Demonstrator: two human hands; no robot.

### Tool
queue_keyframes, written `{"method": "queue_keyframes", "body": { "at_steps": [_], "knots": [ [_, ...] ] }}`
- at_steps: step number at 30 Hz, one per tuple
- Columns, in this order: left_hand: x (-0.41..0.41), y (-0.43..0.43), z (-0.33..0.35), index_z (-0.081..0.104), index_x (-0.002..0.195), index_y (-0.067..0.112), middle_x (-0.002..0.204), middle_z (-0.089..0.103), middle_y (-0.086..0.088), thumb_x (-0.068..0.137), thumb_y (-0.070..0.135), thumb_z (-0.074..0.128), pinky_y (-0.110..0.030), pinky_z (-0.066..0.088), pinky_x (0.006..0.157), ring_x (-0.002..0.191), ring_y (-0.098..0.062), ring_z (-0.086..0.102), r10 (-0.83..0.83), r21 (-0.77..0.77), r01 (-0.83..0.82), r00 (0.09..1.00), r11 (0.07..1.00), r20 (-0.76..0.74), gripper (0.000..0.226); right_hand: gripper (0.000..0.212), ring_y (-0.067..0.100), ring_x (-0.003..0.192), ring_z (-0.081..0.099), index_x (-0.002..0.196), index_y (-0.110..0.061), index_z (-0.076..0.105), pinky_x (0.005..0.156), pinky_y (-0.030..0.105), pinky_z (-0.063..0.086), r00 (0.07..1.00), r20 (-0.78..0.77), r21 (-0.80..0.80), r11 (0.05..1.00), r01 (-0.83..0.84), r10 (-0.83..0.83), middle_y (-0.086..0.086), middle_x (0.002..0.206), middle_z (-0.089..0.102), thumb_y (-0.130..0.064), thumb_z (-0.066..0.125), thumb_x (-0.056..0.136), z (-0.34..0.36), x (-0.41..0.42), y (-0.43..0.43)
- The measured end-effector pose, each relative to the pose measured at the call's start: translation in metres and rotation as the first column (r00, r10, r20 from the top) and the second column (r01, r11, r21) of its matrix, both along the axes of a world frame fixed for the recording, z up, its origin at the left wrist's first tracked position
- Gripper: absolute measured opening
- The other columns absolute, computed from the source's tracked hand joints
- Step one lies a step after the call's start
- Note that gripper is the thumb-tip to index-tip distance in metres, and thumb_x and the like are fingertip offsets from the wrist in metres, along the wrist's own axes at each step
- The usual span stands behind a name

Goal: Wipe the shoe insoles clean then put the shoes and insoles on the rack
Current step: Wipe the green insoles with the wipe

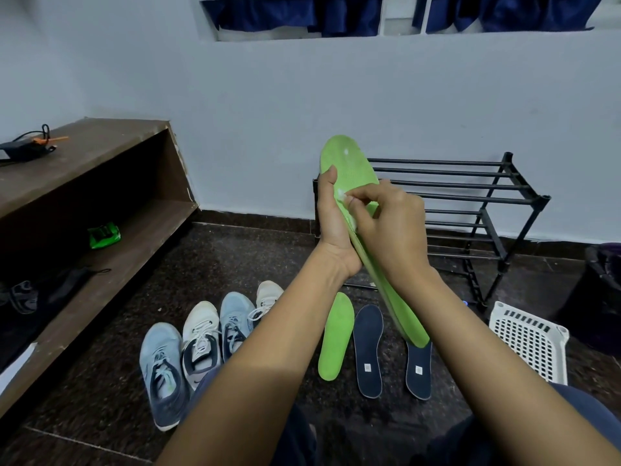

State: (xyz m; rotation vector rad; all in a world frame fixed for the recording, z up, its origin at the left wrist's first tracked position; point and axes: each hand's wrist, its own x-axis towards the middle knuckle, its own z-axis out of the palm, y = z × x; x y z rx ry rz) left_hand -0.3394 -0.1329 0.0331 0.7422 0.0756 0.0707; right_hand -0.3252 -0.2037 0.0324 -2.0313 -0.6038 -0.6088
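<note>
My left hand (331, 227) grips a long green insole (346, 163) from behind, holding it upright in front of the black rack (470, 196). My right hand (393, 223) pinches a small white scrap (342, 195) against the insole's face. On the dark floor lie a second green insole (336, 334) and two navy insoles (368, 348) (418, 371). Several shoes stand in a row to the left: a blue-grey one (163, 371), a white one (200, 341), a light blue one (235, 321) and another white one (268, 294).
A brown wooden shelf unit (100, 196) runs along the left, with a green packet (104, 235) and dark items inside. A white plastic basket (531, 341) sits at the right beside a dark bin (601, 290). My knees show at the bottom.
</note>
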Motion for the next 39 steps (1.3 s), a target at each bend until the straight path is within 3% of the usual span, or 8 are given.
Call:
{"method": "queue_keyframes", "body": {
  "at_steps": [5, 9, 12, 16, 22, 30, 35, 39],
  "knots": [
    [-0.003, 0.005, 0.0, 0.062, 0.096, 0.005, 0.083, 0.06, -0.006, 0.079, 0.065, 0.044, -0.03, 0.051, 0.07, 0.075, -0.019, 0.061, -0.016, 0.04, 0.016, 1.0, 0.999, 0.011, 0.065, 0.014, 0.034, 0.078, 0.064, 0.091, -0.013, 0.073, 0.068, 0.044, 0.051, 0.995, 0.057, -0.134, 0.987, 0.087, -0.08, 0.01, 0.088, 0.07, -0.022, 0.064, 0.086, -0.002, -0.001, -0.009],
    [0.0, 0.009, 0.0, 0.066, 0.085, 0.004, 0.084, 0.061, -0.01, 0.079, 0.064, 0.046, -0.032, 0.046, 0.072, 0.074, -0.021, 0.058, 0.006, -0.024, -0.005, 1.0, 1.0, 0.027, 0.064, 0.013, 0.032, 0.076, 0.064, 0.089, -0.012, 0.075, 0.071, 0.039, 0.05, 0.999, 0.009, -0.205, 0.978, 0.037, -0.036, 0.011, 0.083, 0.072, -0.019, 0.064, 0.085, -0.001, -0.016, -0.013],
    [0.002, 0.007, 0.001, 0.065, 0.091, 0.001, 0.085, 0.063, -0.012, 0.081, 0.065, 0.046, -0.032, 0.05, 0.072, 0.076, -0.023, 0.06, 0.011, -0.023, -0.011, 1.0, 1.0, 0.016, 0.067, 0.011, 0.019, 0.071, 0.064, 0.088, -0.017, 0.076, 0.076, 0.029, 0.049, 0.997, -0.076, -0.127, 0.991, -0.04, 0.031, 0.003, 0.082, 0.074, -0.018, 0.067, 0.082, 0.004, -0.027, -0.015],
    [0.002, 0.0, 0.0, 0.072, 0.078, 0.006, 0.089, 0.065, -0.011, 0.084, 0.063, 0.042, -0.03, 0.052, 0.071, 0.077, -0.022, 0.064, 0.035, -0.016, -0.035, 0.999, 0.999, 0.009, 0.064, 0.01, -0.006, 0.051, 0.051, 0.083, -0.021, 0.077, 0.064, 0.005, 0.038, 0.988, -0.122, 0.083, 0.993, -0.088, 0.097, -0.005, 0.076, 0.072, -0.015, 0.07, 0.079, 0.01, -0.02, -0.009],
    [-0.001, -0.003, -0.002, 0.058, 0.074, 0.014, 0.064, 0.056, -0.001, 0.089, 0.055, 0.04, -0.025, 0.047, 0.06, 0.059, -0.015, 0.059, 0.034, 0.074, -0.033, 0.999, 0.997, -0.025, 0.047, 0.014, 0.025, 0.079, 0.064, 0.09, -0.019, 0.075, 0.073, 0.038, 0.05, 0.997, -0.062, -0.032, 0.998, 0.047, -0.049, 0.003, 0.086, 0.073, -0.026, 0.063, 0.085, 0.003, 0.001, -0.005],
    [0.002, 0.007, -0.003, 0.062, 0.091, 0.003, 0.085, 0.062, -0.01, 0.077, 0.059, 0.048, -0.033, 0.047, 0.071, 0.075, -0.022, 0.059, 0.047, 0.004, -0.047, 0.999, 0.999, -0.01, 0.059, 0.015, 0.032, 0.079, 0.063, 0.09, -0.014, 0.074, 0.071, 0.038, 0.05, 0.997, -0.03, -0.248, 0.967, 0.059, -0.069, 0.01, 0.086, 0.072, -0.021, 0.062, 0.086, 0.0, -0.015, -0.012],
    [0.004, 0.008, -0.001, 0.07, 0.083, 0.002, 0.087, 0.066, -0.011, 0.083, 0.058, 0.045, -0.032, 0.05, 0.074, 0.079, -0.022, 0.064, 0.052, -0.039, -0.052, 0.999, 0.998, -0.01, 0.06, 0.009, -0.004, 0.061, 0.05, 0.084, -0.019, 0.077, 0.062, 0.006, 0.037, 0.972, -0.183, 0.077, 0.988, -0.133, 0.145, -0.001, 0.078, 0.072, -0.015, 0.07, 0.08, 0.007, -0.024, -0.01],
    [-0.001, -0.006, -0.003, 0.059, 0.082, 0.012, 0.083, 0.059, -0.004, 0.086, 0.06, 0.041, -0.03, 0.047, 0.07, 0.074, -0.018, 0.059, 0.042, 0.004, -0.042, 0.998, 0.999, -0.04, 0.051, 0.007, -0.003, 0.061, 0.055, 0.084, -0.019, 0.076, 0.066, 0.014, 0.042, 0.985, -0.138, 0.143, 0.986, -0.087, 0.107, -0.004, 0.081, 0.072, -0.018, 0.069, 0.081, 0.01, -0.013, 0.0]
  ]
}}
